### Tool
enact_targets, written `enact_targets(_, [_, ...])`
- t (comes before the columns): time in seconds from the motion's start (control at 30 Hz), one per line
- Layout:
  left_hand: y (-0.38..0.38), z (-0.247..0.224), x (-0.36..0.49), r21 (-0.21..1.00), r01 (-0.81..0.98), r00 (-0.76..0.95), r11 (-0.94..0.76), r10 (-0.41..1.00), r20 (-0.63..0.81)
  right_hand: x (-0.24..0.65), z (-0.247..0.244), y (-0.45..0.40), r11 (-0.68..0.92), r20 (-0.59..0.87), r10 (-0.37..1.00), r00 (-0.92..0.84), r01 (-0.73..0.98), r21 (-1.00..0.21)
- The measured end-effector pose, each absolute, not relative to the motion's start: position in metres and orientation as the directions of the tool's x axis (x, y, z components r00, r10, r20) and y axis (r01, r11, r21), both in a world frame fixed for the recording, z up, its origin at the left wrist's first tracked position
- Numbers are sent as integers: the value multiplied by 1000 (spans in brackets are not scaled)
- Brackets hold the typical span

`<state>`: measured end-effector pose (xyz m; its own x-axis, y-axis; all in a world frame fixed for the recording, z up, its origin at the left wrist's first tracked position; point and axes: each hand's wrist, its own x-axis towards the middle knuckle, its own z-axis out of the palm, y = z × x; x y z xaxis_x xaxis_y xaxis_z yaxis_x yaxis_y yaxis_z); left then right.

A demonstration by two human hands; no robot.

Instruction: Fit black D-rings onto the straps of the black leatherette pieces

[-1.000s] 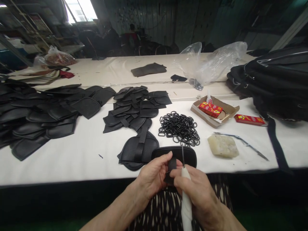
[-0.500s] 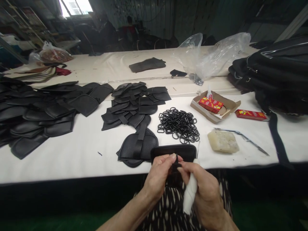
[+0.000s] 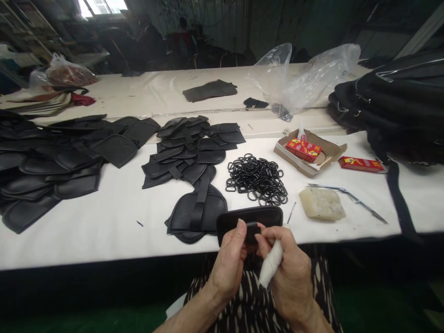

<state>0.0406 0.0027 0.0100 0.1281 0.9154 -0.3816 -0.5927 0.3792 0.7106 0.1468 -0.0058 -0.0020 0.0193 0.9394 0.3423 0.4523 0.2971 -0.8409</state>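
Black padded piece [image 3: 256, 214] at six o'clock, by the worktop's [image 3: 104, 231] near edge: pinched it in the left hand's [image 3: 227, 263] grip, thumb on top. Held a white-handled tool [image 3: 271, 264] in the right hand's [image 3: 294, 268] curled grip, metal tip [image 3: 292, 212] towards one o'clock, fingertips near a dark strap [image 3: 251, 225], contact unclear. Had black rings [image 3: 255, 180] heaped at twelve o'clock from the piece, flat pads [image 3: 208, 210] at nine.

The left hand [image 3: 227, 263] holds a black pouch [image 3: 267, 214] at the edge of the white table [image 3: 104, 240]; the right hand [image 3: 294, 273] holds a white-handled tool [image 3: 272, 264]. Black rings [image 3: 256, 180] lie heaped just beyond.
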Motion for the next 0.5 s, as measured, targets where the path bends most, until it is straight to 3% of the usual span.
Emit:
enact_targets(0.17, [-1, 11, 38, 843, -410, 172, 350, 937, -305, 148, 3, -5, 249, 299, 954, 37, 460, -852])
enact_targets(0.5, [-3, 9, 41, 857, -374, 144, 355, 935, -324, 149, 7, -4, 94, 125, 991, 47, 415, -905])
